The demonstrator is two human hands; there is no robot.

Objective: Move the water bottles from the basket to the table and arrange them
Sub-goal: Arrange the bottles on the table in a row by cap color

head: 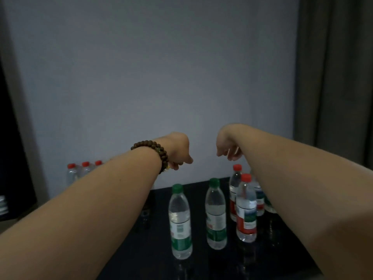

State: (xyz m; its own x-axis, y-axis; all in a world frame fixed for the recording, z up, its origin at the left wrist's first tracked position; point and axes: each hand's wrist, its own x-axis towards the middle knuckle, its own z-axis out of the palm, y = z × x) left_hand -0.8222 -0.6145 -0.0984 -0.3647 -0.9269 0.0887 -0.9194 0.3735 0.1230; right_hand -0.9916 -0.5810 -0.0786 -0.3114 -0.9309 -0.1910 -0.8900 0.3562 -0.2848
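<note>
Grey wall (151, 67) fills most of the frame, with a dark curtain (333, 67) down the right edge and a black table (201, 267) along the bottom. Two bare forearms reach forward over the table, both wrists drooping.

The left hand (178, 150), with a bead bracelet (155, 152) at the wrist, hangs with its fingers loosely curled downward and grasps nothing. The right hand (228, 146) also has loose, dangling fingers (232, 156) and holds nothing.

Every bottle stands upright below the hands, well apart from the fingertips. In the lower middle, a green-capped bottle (180, 221) has a second green-capped bottle (215, 215) to its right, with a gap between them. Further right, a red-capped bottle (246, 209) stands just in front of a rear red-capped bottle (234, 184). More bottles there are partly hidden by the right forearm.

At middle left, three red caps (85, 164) show behind the left forearm. What those bottles stand on cannot be seen.
</note>
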